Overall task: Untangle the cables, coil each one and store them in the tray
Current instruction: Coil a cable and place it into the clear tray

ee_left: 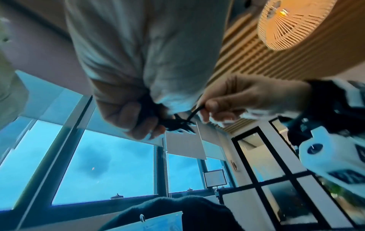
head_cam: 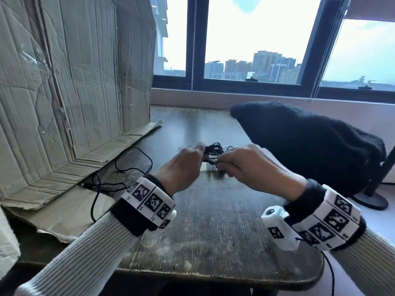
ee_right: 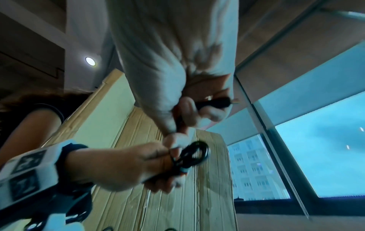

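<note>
Both hands meet above the middle of the table over a small bundle of coiled black cable (head_cam: 213, 151). My left hand (head_cam: 193, 155) grips one side of the coil (ee_right: 194, 154) with its fingers curled round the loops. My right hand (head_cam: 225, 165) pinches the cable's loose end, and the black plug (ee_right: 216, 101) sticks out past its fingers. Just beneath the hands lies a clear plastic tray (head_cam: 184, 148), mostly hidden by them. A second black cable (head_cam: 119, 174) lies loose on the table to the left, its plug near the cardboard.
A big creased cardboard sheet (head_cam: 70, 82) stands along the left, its flap on the table. A black fuzzy cloth (head_cam: 303, 144) hangs over a chair at the right. The dark wooden table (head_cam: 213, 231) has a worn front edge; windows are behind.
</note>
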The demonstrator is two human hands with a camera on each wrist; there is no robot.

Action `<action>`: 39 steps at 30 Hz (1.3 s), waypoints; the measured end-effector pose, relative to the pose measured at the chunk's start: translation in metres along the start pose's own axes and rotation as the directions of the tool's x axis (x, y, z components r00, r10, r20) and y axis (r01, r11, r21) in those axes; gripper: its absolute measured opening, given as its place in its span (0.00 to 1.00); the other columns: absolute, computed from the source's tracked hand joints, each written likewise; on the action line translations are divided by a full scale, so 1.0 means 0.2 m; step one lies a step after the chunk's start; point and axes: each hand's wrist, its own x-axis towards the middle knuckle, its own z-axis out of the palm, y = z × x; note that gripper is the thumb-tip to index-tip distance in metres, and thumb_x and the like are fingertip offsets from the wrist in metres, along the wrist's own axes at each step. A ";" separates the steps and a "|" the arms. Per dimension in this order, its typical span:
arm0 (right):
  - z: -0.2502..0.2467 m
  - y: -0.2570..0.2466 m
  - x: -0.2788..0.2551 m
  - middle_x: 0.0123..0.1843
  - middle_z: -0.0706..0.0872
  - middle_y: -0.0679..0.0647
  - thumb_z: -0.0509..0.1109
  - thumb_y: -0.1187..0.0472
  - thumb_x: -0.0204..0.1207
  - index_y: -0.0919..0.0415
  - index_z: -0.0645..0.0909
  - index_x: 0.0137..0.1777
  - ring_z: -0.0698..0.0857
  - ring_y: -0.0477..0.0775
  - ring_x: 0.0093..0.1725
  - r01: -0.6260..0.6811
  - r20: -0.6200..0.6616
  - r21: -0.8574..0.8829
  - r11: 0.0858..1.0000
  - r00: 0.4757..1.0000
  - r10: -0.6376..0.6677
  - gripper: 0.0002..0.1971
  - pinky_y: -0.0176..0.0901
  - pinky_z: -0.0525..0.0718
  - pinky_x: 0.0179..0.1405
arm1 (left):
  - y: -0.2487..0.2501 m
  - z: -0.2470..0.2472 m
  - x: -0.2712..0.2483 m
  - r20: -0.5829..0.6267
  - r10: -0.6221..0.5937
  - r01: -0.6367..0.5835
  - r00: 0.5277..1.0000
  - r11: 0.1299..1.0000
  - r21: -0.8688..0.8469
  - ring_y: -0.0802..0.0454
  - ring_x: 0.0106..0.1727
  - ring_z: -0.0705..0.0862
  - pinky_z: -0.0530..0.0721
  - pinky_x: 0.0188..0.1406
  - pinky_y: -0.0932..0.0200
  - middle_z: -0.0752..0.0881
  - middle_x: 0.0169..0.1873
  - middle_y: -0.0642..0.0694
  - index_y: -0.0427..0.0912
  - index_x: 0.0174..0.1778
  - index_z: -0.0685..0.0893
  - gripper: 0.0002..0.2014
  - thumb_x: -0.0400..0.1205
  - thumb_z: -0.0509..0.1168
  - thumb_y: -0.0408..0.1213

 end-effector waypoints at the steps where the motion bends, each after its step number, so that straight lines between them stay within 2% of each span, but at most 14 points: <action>1: -0.04 0.00 0.01 0.37 0.88 0.45 0.64 0.48 0.81 0.49 0.87 0.45 0.85 0.49 0.36 -0.007 -0.008 -0.061 0.998 1.000 0.007 0.12 0.45 0.83 0.35 | 0.01 0.00 0.00 0.025 0.043 -0.045 0.999 0.997 0.065 0.54 0.30 0.77 0.72 0.28 0.65 0.82 0.39 0.43 0.38 0.55 0.72 0.07 0.85 0.52 0.25; 3: -0.10 0.01 0.02 0.37 0.91 0.43 0.70 0.47 0.77 0.45 0.90 0.44 0.85 0.43 0.35 -0.013 -0.064 -0.013 1.000 0.998 0.012 0.08 0.41 0.83 0.36 | 0.02 0.00 0.00 0.069 0.119 -0.129 0.991 0.977 0.168 0.56 0.33 0.78 0.77 0.31 0.63 0.83 0.43 0.45 0.39 0.60 0.72 0.10 0.85 0.52 0.27; 6: -0.16 0.06 0.05 0.31 0.90 0.44 0.81 0.56 0.68 0.52 0.92 0.37 0.84 0.38 0.29 -0.015 -0.123 0.285 0.958 0.991 0.052 0.02 0.31 0.79 0.34 | 0.07 -0.04 -0.02 0.118 0.267 -0.286 0.956 0.938 0.196 0.57 0.36 0.78 0.78 0.36 0.64 0.82 0.50 0.47 0.40 0.66 0.73 0.14 0.86 0.52 0.28; 7: -0.18 0.08 0.05 0.31 0.91 0.45 0.82 0.58 0.66 0.55 0.93 0.37 0.86 0.40 0.29 -0.019 -0.104 0.359 0.933 0.993 0.060 0.02 0.32 0.81 0.35 | 0.08 -0.05 -0.03 0.121 0.342 -0.361 0.932 0.907 0.215 0.53 0.38 0.81 0.79 0.36 0.62 0.82 0.53 0.43 0.37 0.68 0.72 0.17 0.84 0.53 0.25; 10: -0.17 0.14 0.06 0.33 0.92 0.48 0.82 0.60 0.65 0.58 0.93 0.40 0.90 0.47 0.34 -0.061 0.002 0.536 0.842 0.997 0.071 0.04 0.45 0.88 0.43 | 0.08 -0.05 -0.04 0.086 0.385 -0.395 0.919 0.897 0.198 0.45 0.43 0.86 0.77 0.37 0.62 0.84 0.52 0.39 0.34 0.67 0.73 0.17 0.82 0.54 0.21; 15: -0.10 0.20 0.04 0.31 0.82 0.53 0.81 0.54 0.61 0.56 0.93 0.41 0.78 0.50 0.33 -0.037 0.022 0.682 0.730 0.999 0.031 0.09 0.47 0.78 0.36 | 0.07 -0.02 -0.07 0.026 0.527 -0.525 0.849 0.840 0.135 0.48 0.33 0.84 0.76 0.28 0.63 0.86 0.40 0.41 0.35 0.61 0.76 0.12 0.82 0.63 0.25; 18: -0.05 0.25 0.03 0.37 0.84 0.54 0.76 0.60 0.69 0.61 0.92 0.49 0.80 0.47 0.34 -0.048 0.007 0.775 0.630 0.998 0.067 0.10 0.38 0.78 0.38 | 0.04 -0.02 -0.06 -0.069 0.481 -0.483 0.874 0.875 -0.015 0.49 0.31 0.83 0.82 0.27 0.60 0.85 0.39 0.42 0.33 0.64 0.76 0.13 0.83 0.61 0.26; 21: 0.00 0.29 0.03 0.41 0.85 0.63 0.73 0.64 0.73 0.60 0.91 0.51 0.79 0.52 0.35 -0.065 -0.022 0.806 0.588 0.990 0.139 0.09 0.39 0.79 0.36 | 0.04 -0.02 -0.05 -0.182 0.399 -0.427 0.899 0.891 -0.152 0.54 0.32 0.78 0.77 0.34 0.75 0.79 0.39 0.52 0.30 0.62 0.78 0.11 0.84 0.58 0.25; 24: 0.05 0.26 0.05 0.35 0.83 0.53 0.74 0.67 0.71 0.56 0.91 0.45 0.78 0.47 0.32 -0.085 -0.047 0.838 0.539 0.973 0.227 0.08 0.34 0.78 0.33 | 0.05 -0.02 -0.03 -0.269 0.282 -0.350 0.921 0.902 -0.254 0.57 0.31 0.78 0.74 0.34 0.78 0.80 0.36 0.52 0.32 0.60 0.79 0.10 0.86 0.56 0.27; 26: 0.07 0.23 0.06 0.32 0.81 0.46 0.74 0.71 0.73 0.54 0.90 0.43 0.77 0.42 0.28 -0.106 -0.065 0.795 0.597 0.964 0.258 0.10 0.32 0.77 0.32 | 0.04 -0.03 0.00 -0.272 0.162 -0.247 0.948 0.916 -0.315 0.61 0.29 0.80 0.75 0.31 0.76 0.82 0.33 0.53 0.37 0.59 0.80 0.10 0.87 0.55 0.30; 28: 0.08 0.20 0.08 0.32 0.79 0.46 0.75 0.69 0.73 0.52 0.89 0.44 0.78 0.38 0.27 -0.115 -0.106 0.722 0.682 0.956 0.274 0.10 0.30 0.77 0.33 | 0.02 -0.04 0.02 -0.247 0.064 -0.143 0.967 0.939 -0.314 0.62 0.26 0.79 0.75 0.28 0.73 0.83 0.30 0.56 0.41 0.55 0.81 0.09 0.88 0.54 0.33; 33: 0.08 0.11 0.09 0.35 0.80 0.48 0.75 0.65 0.74 0.58 0.91 0.48 0.80 0.46 0.32 -0.088 -0.326 0.401 0.912 0.917 0.232 0.06 0.34 0.77 0.38 | 0.06 -0.04 0.05 -0.303 -0.073 -0.026 0.950 0.951 -0.310 0.62 0.23 0.79 0.76 0.28 0.71 0.80 0.24 0.60 0.44 0.48 0.81 0.10 0.88 0.54 0.36; 36: 0.07 0.04 0.09 0.35 0.79 0.50 0.73 0.70 0.73 0.62 0.89 0.42 0.78 0.50 0.31 -0.017 -0.460 0.294 0.956 0.874 0.157 0.05 0.37 0.77 0.34 | 0.07 -0.05 0.09 -0.301 -0.114 0.010 0.947 0.946 -0.325 0.61 0.24 0.79 0.76 0.28 0.71 0.81 0.25 0.58 0.47 0.48 0.81 0.10 0.88 0.54 0.37; 39: 0.05 0.00 0.09 0.34 0.76 0.48 0.70 0.74 0.72 0.64 0.87 0.38 0.77 0.52 0.27 0.032 -0.526 0.224 0.974 0.845 0.093 0.08 0.39 0.76 0.29 | 0.09 -0.04 0.11 -0.272 -0.129 0.033 0.953 0.943 -0.331 0.56 0.28 0.80 0.79 0.34 0.63 0.84 0.30 0.55 0.42 0.52 0.83 0.11 0.88 0.55 0.37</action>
